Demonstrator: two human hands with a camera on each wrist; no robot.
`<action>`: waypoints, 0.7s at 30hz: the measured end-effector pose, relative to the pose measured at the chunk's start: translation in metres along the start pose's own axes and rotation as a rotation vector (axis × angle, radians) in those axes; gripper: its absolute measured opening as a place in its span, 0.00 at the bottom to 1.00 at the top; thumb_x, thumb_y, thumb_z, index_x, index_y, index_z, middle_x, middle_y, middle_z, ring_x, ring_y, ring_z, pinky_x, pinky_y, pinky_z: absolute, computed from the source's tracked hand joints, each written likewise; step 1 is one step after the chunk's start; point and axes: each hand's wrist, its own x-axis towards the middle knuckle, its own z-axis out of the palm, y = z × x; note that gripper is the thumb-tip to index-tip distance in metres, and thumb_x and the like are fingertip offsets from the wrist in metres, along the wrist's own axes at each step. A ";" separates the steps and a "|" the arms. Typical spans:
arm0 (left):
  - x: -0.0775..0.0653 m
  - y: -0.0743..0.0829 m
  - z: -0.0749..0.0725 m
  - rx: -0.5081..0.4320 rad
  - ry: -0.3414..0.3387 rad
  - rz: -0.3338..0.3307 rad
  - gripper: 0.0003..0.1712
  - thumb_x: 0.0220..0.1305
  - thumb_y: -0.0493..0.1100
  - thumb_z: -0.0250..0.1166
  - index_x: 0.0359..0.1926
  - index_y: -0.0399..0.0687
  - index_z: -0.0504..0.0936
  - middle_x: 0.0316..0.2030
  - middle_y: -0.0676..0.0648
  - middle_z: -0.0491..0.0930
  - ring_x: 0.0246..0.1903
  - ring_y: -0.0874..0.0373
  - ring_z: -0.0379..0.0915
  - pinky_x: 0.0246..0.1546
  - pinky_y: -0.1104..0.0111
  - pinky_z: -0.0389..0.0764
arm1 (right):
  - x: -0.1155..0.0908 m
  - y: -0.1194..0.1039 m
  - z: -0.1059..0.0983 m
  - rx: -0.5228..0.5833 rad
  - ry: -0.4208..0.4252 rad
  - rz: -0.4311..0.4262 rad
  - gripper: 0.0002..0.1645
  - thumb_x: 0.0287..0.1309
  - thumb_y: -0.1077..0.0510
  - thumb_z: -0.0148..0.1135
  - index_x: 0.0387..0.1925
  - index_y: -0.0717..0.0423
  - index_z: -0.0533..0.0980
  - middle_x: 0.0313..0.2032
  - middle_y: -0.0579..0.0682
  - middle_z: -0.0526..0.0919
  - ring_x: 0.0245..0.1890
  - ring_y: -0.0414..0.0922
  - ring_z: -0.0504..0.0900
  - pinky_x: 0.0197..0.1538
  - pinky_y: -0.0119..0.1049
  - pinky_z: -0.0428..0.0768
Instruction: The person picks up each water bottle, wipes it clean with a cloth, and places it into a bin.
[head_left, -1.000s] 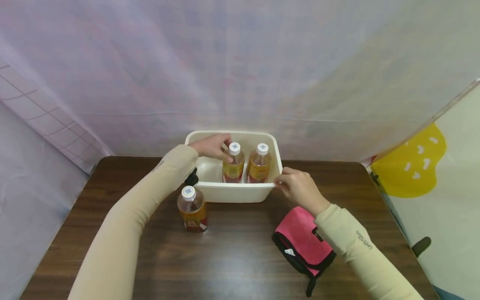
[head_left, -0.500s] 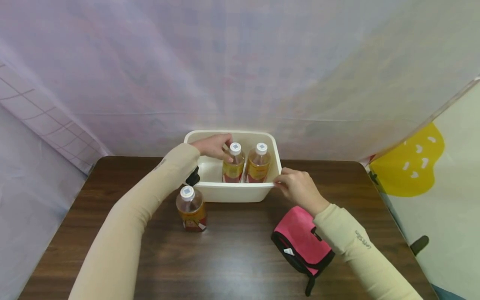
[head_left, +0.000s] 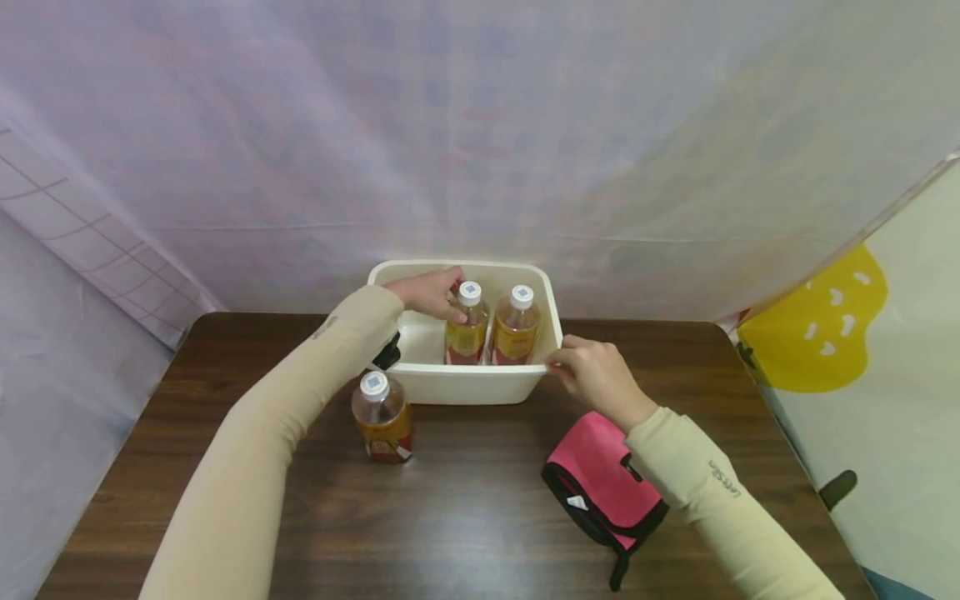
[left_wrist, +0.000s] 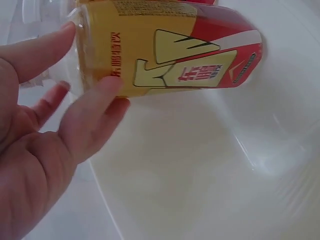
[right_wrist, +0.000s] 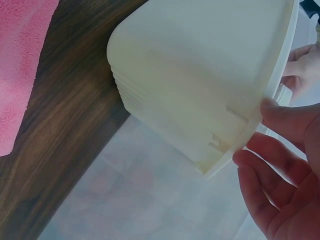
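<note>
In a white plastic tub [head_left: 465, 387], two drink bottles with white caps and yellow-and-red labels stand side by side. My left hand [head_left: 426, 293] reaches over the tub's left side and grips the left bottle [head_left: 466, 340] near its shoulder. Its label [left_wrist: 185, 55] faces the left wrist camera, with fingers and thumb at the upper end. The other bottle [head_left: 515, 342] stands just to the right, untouched. My right hand [head_left: 596, 373] pinches the tub's rim at the front right corner; thumb and fingers straddle the edge [right_wrist: 280, 55] in the right wrist view.
A third matching bottle [head_left: 385, 429] stands on the brown wooden table [head_left: 450, 517], in front of the tub's left end. A pink pouch with black trim [head_left: 606, 473] lies under my right forearm. Hanging cloth [head_left: 465, 150] backs the table closely behind the tub.
The cap of the bottle in my left hand sits very slightly higher than before. Both hands keep their places, and the tub and other things stay put.
</note>
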 end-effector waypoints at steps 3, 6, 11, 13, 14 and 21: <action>0.000 0.000 0.000 0.001 -0.015 -0.031 0.26 0.54 0.36 0.64 0.50 0.35 0.61 0.51 0.36 0.67 0.53 0.45 0.64 0.57 0.57 0.66 | 0.000 0.000 0.000 -0.001 -0.001 -0.003 0.04 0.42 0.61 0.70 0.25 0.56 0.83 0.25 0.49 0.81 0.23 0.46 0.79 0.27 0.43 0.76; 0.000 -0.001 0.000 -0.008 -0.023 -0.043 0.27 0.55 0.36 0.63 0.52 0.35 0.60 0.53 0.35 0.65 0.55 0.44 0.62 0.58 0.56 0.64 | 0.000 0.001 0.000 -0.005 -0.002 -0.004 0.04 0.42 0.61 0.70 0.25 0.56 0.83 0.25 0.49 0.81 0.23 0.45 0.79 0.27 0.43 0.76; -0.001 -0.001 0.000 -0.047 -0.041 -0.051 0.27 0.57 0.36 0.61 0.53 0.35 0.58 0.54 0.34 0.63 0.55 0.43 0.62 0.56 0.56 0.66 | 0.000 0.001 0.001 -0.006 -0.001 -0.009 0.04 0.43 0.61 0.70 0.25 0.56 0.83 0.26 0.49 0.81 0.23 0.45 0.79 0.28 0.43 0.77; -0.001 -0.001 -0.001 -0.073 -0.059 -0.060 0.27 0.58 0.36 0.60 0.54 0.35 0.56 0.55 0.33 0.62 0.54 0.41 0.63 0.53 0.57 0.70 | 0.000 0.002 0.001 -0.005 -0.001 -0.012 0.04 0.43 0.61 0.70 0.25 0.56 0.83 0.26 0.49 0.81 0.23 0.46 0.79 0.28 0.43 0.77; -0.002 -0.001 -0.001 -0.084 -0.068 -0.064 0.28 0.59 0.35 0.59 0.55 0.35 0.55 0.56 0.32 0.61 0.54 0.41 0.63 0.52 0.57 0.71 | 0.000 0.002 0.001 -0.004 0.000 -0.014 0.04 0.43 0.61 0.69 0.25 0.56 0.83 0.26 0.49 0.81 0.23 0.46 0.79 0.27 0.43 0.77; -0.007 -0.002 -0.003 -0.126 -0.083 -0.075 0.30 0.59 0.35 0.58 0.57 0.35 0.52 0.59 0.31 0.56 0.59 0.40 0.57 0.52 0.56 0.71 | 0.003 0.001 0.003 -0.008 0.010 -0.029 0.03 0.43 0.61 0.69 0.24 0.55 0.82 0.25 0.48 0.80 0.21 0.46 0.78 0.26 0.44 0.76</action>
